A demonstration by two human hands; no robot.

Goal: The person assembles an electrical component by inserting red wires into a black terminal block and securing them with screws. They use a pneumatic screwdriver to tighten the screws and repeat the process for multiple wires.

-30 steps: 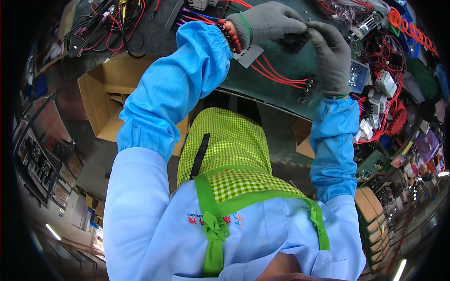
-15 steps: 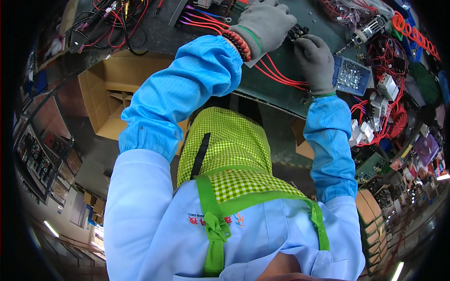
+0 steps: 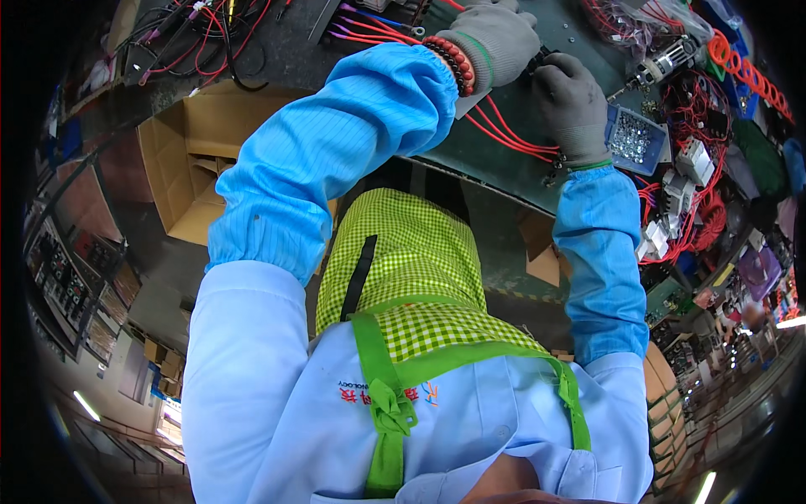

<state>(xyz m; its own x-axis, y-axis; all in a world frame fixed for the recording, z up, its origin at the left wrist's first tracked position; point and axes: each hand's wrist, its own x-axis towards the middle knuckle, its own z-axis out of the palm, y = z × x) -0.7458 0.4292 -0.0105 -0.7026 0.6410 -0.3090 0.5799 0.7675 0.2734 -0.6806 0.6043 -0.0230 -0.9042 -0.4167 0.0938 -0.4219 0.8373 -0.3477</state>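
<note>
My left hand (image 3: 497,44), in a grey glove with a red bead bracelet at the wrist, reaches over the bench with curled fingers. It is closed at a small black part (image 3: 541,59), which the fingers mostly hide. Against the same part's right side, my right hand (image 3: 573,105), also gloved in grey, is closed with thumb and fingers bent. Several red wires (image 3: 512,141) run between the hands along the bench. A pale flat edge (image 3: 470,104) shows beneath my left wrist. Beside my right wrist stands a blue tray (image 3: 635,139) of small metal hardware.
On the dark green bench (image 3: 457,155) a power driver (image 3: 663,63) lies beyond the tray, near an orange coiled hose (image 3: 747,71). Red wire bundles and white parts (image 3: 695,161) crowd the right. Black and red cables (image 3: 214,42) lie far left, above an open cardboard box (image 3: 172,168).
Both hands have shifted slightly to the right in the picture, staying close together at the black part. My left forearm has moved a little up and right.
</note>
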